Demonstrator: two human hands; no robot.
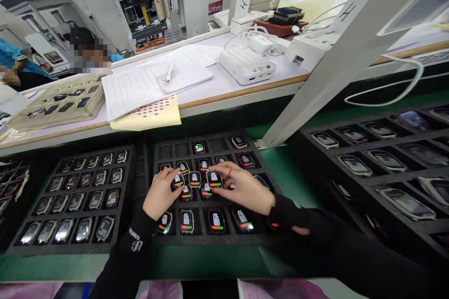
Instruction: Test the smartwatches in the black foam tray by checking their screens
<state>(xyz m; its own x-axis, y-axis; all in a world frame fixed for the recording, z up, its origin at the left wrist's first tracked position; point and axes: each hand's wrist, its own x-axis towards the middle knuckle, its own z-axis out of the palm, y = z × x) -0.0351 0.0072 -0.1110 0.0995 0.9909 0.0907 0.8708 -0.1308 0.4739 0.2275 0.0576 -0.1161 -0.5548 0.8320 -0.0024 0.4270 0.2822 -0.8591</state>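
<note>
Over the black foam tray (217, 239), left hand (161, 192) pinches a smartwatch (177, 180), right hand (243, 187) a second smartwatch (214, 179). More watches (354, 166) sit in neighbouring trays (63, 248) at three and nine o'clock; paper forms (136, 91) and a white charger (246, 66) lie on the counter (210, 96) at twelve o'clock.
</note>
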